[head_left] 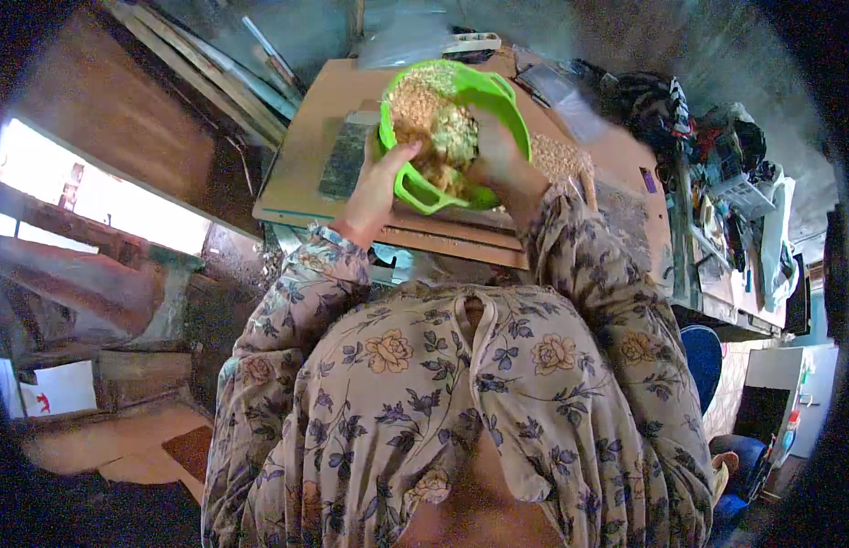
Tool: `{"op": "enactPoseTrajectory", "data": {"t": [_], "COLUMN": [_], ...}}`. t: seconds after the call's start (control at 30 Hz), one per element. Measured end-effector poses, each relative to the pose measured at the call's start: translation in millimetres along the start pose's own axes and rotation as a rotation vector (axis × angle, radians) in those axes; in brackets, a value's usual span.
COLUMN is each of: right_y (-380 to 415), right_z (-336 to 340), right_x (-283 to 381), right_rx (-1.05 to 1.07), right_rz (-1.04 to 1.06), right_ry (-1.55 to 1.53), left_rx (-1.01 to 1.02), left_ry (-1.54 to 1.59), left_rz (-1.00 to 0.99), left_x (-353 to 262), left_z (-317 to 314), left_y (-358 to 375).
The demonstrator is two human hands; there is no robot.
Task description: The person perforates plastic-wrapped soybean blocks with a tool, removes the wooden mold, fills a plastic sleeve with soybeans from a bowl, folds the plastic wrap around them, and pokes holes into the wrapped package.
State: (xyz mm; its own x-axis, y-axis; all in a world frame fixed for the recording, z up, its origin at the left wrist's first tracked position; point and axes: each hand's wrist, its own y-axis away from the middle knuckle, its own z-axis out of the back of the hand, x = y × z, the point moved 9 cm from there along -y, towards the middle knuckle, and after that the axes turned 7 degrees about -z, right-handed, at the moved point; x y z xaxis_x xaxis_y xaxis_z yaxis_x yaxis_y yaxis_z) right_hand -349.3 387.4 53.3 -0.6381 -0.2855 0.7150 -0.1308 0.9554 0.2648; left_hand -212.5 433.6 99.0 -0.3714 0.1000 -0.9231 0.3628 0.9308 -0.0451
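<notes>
A bright green bowl (520,125) with cut-out handles is tilted over the table, holding a crumbly tan and yellowish mixture (424,105). My left hand (384,183) grips the bowl's left rim, its thumb over the edge. My right hand (499,157) is inside the bowl's right side beside the mixture; it is blurred and its fingers cannot be made out. To the right of the bowl, a pile of tan grains (561,160) lies on the table.
The brown table (301,173) bears a dark grey slab (342,160) on the left and clear plastic bags (570,99) at the back right. A cluttered side counter (730,310) with a white basket (744,194) stands at the right. Boards (191,73) lean at the back left.
</notes>
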Motion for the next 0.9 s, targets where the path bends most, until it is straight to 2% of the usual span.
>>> {"op": "enactPoseTrajectory", "data": {"t": [0.07,0.1,0.13,0.2,0.27,0.33,0.37,0.4,0.47,0.5,0.53,0.6,0.63,0.67,0.73,0.8,0.83,0.9], "right_y": [18,43,36,18,7,13,10,7,2,13,14,14,16,13,8,3,-7,-4], "right_z": [-28,-52,-40,-47,-40,-39,-42,-36,-27,-32,-30,-16,-13,-8,13,21,44,56], "right_x": [24,35,37,48,55,68,70,72,74,75,70,68,55,45,25,7,-4,2], "right_rx": [0.067,0.027,0.021,0.339,0.294,0.207,0.349,0.349,0.373,0.347,0.347,0.347,0.431,0.433,0.247,0.231,-0.019,-0.236], "right_rz": [0.071,0.084,0.082,0.013,0.007,0.07,0.023,0.021,0.041,0.072,0.069,0.155,-0.01,-0.017,-0.019,-0.064,-0.058,0.09], "right_ry": [-0.055,-0.08,-0.085,-0.134,-0.119,-0.146,-0.203,-0.203,-0.148,-0.124,-0.124,-0.105,-0.128,-0.128,-0.089,-0.016,0.198,0.651], "left_rx": [0.018,0.035,0.037,0.011,0.012,-0.077,-0.04,-0.042,-0.231,-0.208,-0.21,-0.355,-0.334,-0.34,-0.457,-0.466,-0.468,-0.495], "left_ry": [0.014,0.004,0.003,0.007,0.021,0.059,0.079,0.08,-0.051,-0.002,-0.002,0.03,0.043,0.042,0.099,0.104,0.113,0.142], "left_rz": [-0.073,-0.11,-0.101,-0.189,-0.229,-0.272,-0.359,-0.359,-0.512,-0.406,-0.405,-0.343,-0.392,-0.391,-0.304,-0.308,-0.283,-0.23], "left_x": [-2,-6,-5,-13,-14,-25,-25,-28,-47,-39,-39,-36,-35,-32,-21,-20,-18,-11], "left_z": [3,3,1,5,7,12,21,21,35,43,49,70,78,88,110,115,115,119], "left_y": [-11,-14,-17,-28,-36,-32,-40,-37,-22,-28,-27,-20,-25,-28,-29,-22,-17,-19]}}
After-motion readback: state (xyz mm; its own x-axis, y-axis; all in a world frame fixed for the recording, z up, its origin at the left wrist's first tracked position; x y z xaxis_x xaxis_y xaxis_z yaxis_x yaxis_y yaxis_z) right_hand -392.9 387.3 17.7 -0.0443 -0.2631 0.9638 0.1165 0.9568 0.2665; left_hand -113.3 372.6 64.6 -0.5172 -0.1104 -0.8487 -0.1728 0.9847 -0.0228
